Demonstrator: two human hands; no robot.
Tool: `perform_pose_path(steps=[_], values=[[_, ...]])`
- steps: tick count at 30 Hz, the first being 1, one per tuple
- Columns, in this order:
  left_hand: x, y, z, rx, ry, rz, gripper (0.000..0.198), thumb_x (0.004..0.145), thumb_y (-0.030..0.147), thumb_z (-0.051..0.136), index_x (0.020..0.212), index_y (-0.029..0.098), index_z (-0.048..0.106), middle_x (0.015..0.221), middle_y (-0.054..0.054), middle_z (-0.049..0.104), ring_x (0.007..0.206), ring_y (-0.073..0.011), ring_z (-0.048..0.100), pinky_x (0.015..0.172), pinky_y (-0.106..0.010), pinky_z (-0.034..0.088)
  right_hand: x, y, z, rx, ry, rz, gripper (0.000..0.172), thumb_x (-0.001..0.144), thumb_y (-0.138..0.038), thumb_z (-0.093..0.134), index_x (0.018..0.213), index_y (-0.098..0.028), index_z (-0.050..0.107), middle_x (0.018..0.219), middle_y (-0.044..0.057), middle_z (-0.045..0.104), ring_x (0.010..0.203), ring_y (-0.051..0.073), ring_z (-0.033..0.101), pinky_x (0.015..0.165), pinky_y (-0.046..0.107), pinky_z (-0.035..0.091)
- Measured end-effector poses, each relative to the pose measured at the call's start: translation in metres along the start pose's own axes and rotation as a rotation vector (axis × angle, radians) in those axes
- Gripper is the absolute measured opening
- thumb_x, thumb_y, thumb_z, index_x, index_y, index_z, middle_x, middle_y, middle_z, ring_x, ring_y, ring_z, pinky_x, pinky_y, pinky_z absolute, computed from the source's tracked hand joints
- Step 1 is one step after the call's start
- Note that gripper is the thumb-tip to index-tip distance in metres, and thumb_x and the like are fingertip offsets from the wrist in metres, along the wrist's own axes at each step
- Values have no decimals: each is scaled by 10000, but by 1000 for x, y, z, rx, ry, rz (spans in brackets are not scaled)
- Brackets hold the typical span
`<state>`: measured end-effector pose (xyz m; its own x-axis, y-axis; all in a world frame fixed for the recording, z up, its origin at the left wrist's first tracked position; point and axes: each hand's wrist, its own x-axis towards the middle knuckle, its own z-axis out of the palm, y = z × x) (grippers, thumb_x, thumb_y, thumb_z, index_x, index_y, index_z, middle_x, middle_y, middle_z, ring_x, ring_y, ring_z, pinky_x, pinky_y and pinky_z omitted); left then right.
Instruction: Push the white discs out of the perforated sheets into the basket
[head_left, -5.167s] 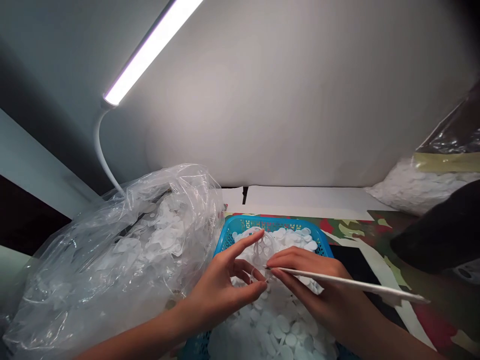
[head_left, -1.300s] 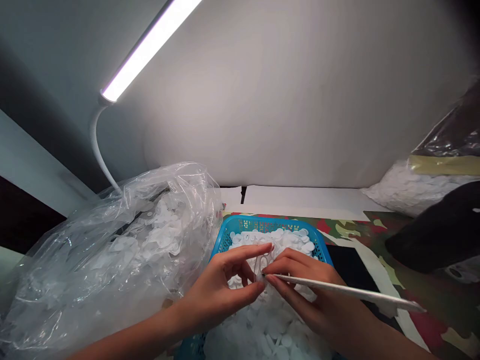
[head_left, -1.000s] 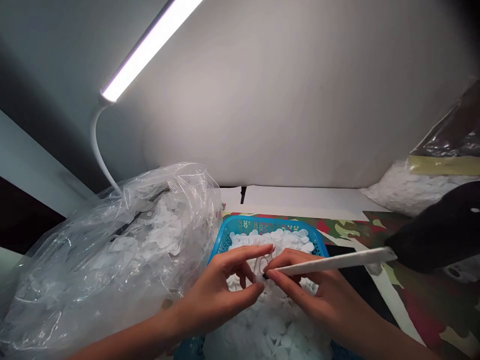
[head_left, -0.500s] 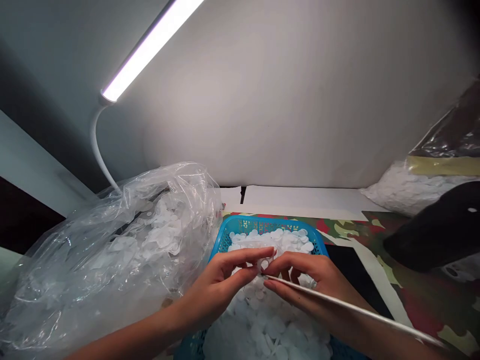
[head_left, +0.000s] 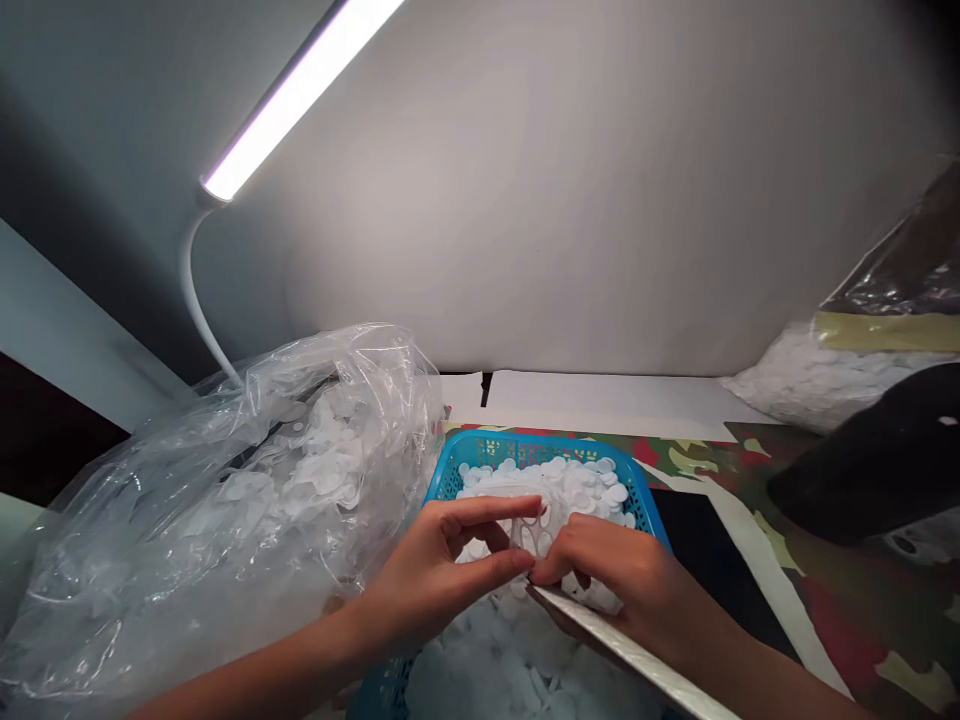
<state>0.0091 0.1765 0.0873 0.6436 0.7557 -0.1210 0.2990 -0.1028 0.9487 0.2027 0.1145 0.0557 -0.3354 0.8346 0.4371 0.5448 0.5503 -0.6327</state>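
My left hand (head_left: 457,555) reaches over a blue plastic basket (head_left: 435,487) with its index finger stretched out. Its thumb tip meets the fingertips of my right hand (head_left: 607,560). Between the hands is a thin translucent white sheet (head_left: 532,535) with round cut-outs, its far part hard to make out against the pile. A long white strip (head_left: 637,655), seen nearly edge-on, runs from the right fingertips down toward the lower right; whether it joins the sheet is hidden. My right hand is closed on this strip. Small white discs (head_left: 585,480) fill the basket beneath.
A large clear plastic bag (head_left: 247,560) with white cut pieces lies on the left. A lit lamp (head_left: 300,100) leans above it. On the right are a black rounded object (head_left: 870,460), a white-filled bag (head_left: 832,375) and a camouflage-patterned cover (head_left: 847,590).
My right hand has turned and come slightly lower, and the white strip has swung to a steeper slant, showing more of its face. More cut-outs show between the hands. My left hand barely moved.
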Motion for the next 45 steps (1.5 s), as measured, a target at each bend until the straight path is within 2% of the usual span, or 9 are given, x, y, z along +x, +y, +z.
perform_pose_path(steps=[8,14,21,25,30,35,38,41,45], values=[[1,0,0,-14,18,-2,364,787,357,702,1142,292,656,821,7,689,791,-150,600,824,-300,461,-5,3,7,-55,-107,12,81,835,-178,546,770,-196,591,705,4,615,659,131,563,593,218,403],[1,1,1,-13,35,-7,363,786,345,703,1141,284,657,832,2,692,803,-154,606,845,-308,466,-3,7,7,-101,-146,-33,172,745,-39,520,740,-193,596,675,-12,619,622,118,561,553,194,376],[0,3,2,-30,43,-16,371,784,349,704,1146,283,654,823,6,690,825,-162,611,880,-322,455,0,7,9,-247,-270,-55,255,675,40,505,677,-203,583,634,-35,639,626,131,578,513,201,334],[1,2,2,-42,64,-32,376,788,360,701,1155,302,646,809,19,680,850,-159,603,900,-321,440,-3,8,11,-268,-265,-56,261,661,50,514,655,-206,559,618,-44,608,603,122,554,509,203,315],[1,1,1,-59,107,-29,393,791,362,696,1173,291,637,836,9,679,798,-150,588,847,-314,461,-3,8,11,-301,-279,-70,243,698,31,530,627,-202,530,592,-43,598,593,121,539,501,215,308],[2,0,0,-83,205,-4,416,818,366,669,1221,289,599,853,2,680,827,-145,585,803,-275,476,-3,9,13,-336,-303,-144,234,718,4,527,618,-207,517,561,-54,605,556,123,533,470,230,295],[3,0,0,-101,168,12,362,829,353,662,1186,304,621,1008,-1,687,916,-147,592,874,-273,468,-4,11,15,-341,-286,-137,234,723,7,527,629,-207,517,566,-53,608,565,126,537,472,227,285],[3,0,-1,-135,133,20,299,849,350,639,1145,305,643,1214,-3,629,1032,-169,586,936,-298,453,-4,10,13,-270,-245,-96,209,747,-14,541,666,-207,548,599,-50,618,594,123,552,491,208,302],[4,0,-4,-121,116,22,290,849,359,639,1136,321,641,1260,3,605,1088,-192,582,976,-342,430,-1,1,4,-70,-162,46,97,787,-123,594,735,-204,600,676,-39,627,617,107,552,540,189,364]])
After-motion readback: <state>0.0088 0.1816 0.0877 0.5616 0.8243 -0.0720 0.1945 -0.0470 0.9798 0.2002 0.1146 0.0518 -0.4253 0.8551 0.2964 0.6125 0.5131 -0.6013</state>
